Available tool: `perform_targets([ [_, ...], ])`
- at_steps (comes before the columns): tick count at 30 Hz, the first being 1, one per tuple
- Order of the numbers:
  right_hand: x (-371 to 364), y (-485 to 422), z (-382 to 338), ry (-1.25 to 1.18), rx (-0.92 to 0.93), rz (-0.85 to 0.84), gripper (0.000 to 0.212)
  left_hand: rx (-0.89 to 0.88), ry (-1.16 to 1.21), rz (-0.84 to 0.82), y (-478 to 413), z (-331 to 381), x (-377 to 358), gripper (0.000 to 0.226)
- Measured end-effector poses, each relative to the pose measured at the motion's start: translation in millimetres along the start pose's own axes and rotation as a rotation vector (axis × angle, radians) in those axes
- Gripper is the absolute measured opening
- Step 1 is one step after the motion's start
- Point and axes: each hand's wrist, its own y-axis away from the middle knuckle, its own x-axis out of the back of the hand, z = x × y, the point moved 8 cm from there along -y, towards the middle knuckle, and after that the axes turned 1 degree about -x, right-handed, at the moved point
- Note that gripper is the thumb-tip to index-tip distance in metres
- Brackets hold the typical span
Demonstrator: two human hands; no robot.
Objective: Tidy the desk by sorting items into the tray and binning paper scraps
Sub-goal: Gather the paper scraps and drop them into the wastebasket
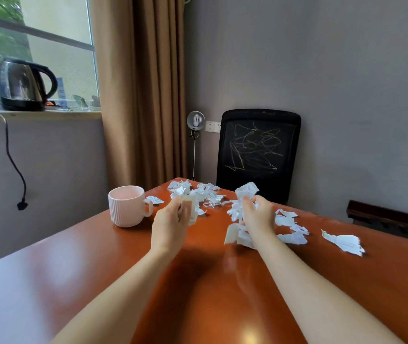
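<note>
Torn white paper scraps [206,192] lie scattered over the far part of the brown desk [98,269]. My left hand [170,223] is raised above the desk and grips a few scraps [190,207] in curled fingers. My right hand [258,214] holds a larger bunch of scraps [243,197], with pieces sticking up above the fingers and hanging below the wrist. More scraps [291,228] lie just right of that hand, and one bigger torn piece [344,242] lies farther right. No tray or bin is in view.
A ribbed white mug [128,206] stands on the desk left of my left hand. A black office chair [258,152] sits behind the desk's far edge. A kettle [24,84] stands on the windowsill, its cord hanging down the wall.
</note>
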Motion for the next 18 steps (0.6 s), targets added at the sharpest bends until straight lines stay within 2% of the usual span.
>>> perform_targets([
  [7,19.5,-1.9,-37.8,-0.017,-0.063,-0.016,0.041,0.007,0.104,-0.065,-19.6,37.3,14.1,0.03],
  [9,22.8,3.1,-48.1,-0.004,-0.072,-0.031,0.039,0.062,0.17,-0.06,-20.6,43.1,24.0,0.032],
  [12,21.7,15.7,-64.1,-0.017,-0.077,-0.067,0.033,0.133,0.234,-0.03,-22.0,49.7,44.0,0.04],
  [18,2.3,52.1,-106.7,-0.092,-0.065,-0.192,0.019,0.231,0.24,-0.043,-15.1,59.3,93.5,0.032],
])
